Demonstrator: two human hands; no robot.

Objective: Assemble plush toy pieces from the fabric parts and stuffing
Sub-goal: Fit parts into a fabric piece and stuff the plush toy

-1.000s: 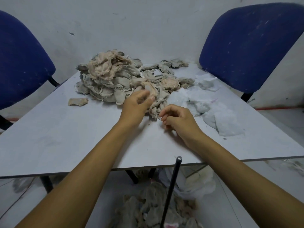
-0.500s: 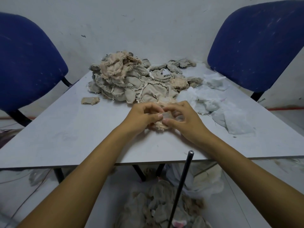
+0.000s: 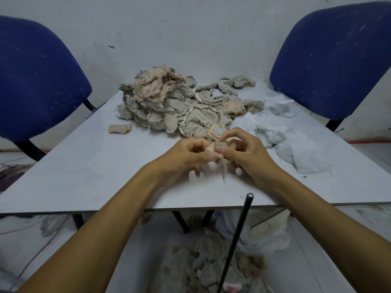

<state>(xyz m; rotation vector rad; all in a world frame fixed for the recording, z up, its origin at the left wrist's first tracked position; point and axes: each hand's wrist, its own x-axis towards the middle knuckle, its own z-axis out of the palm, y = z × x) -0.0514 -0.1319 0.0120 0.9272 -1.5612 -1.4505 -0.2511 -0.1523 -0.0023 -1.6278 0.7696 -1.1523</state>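
1. Whitish wall point(image 3: 190, 28), scuffed and marked, closes the scene behind a pale grey table point(image 3: 88, 166) whose near edge runs across the lower middle of the view.
2. Two blue upholstered chairs flank the table: the left chair point(image 3: 36, 81) and the right chair point(image 3: 334, 60), both with backs turned toward the table.
3. Heap of fabric parts point(image 3: 175, 106), grey and beige with frayed edges, lies at the far centre of the table; one stray scrap point(image 3: 120, 129) lies apart to its left.
4. White stuffing point(image 3: 296, 142) spreads over the far right of the table, touching the heap's right side.
5. More fabric pieces point(image 3: 211, 261) lie on the floor under the table; a dark metal rod point(image 3: 237, 240) rises in front of them, tilted, with its top end near the table's near edge.
6. Both forearms reach forward from the bottom corners and converge above the table's near centre.
7. Left hand point(image 3: 186, 155), fingers curled, pinches the left side of the plush piece point(image 3: 219, 145).
8. Right hand point(image 3: 245, 151), fingers curled and index arched over the top, pinches its right side.
9. The plush piece, small and beige-grey, sits between the fingertips just in front of the heap; its long axis cannot be told, and loose threads hang from it toward the table.
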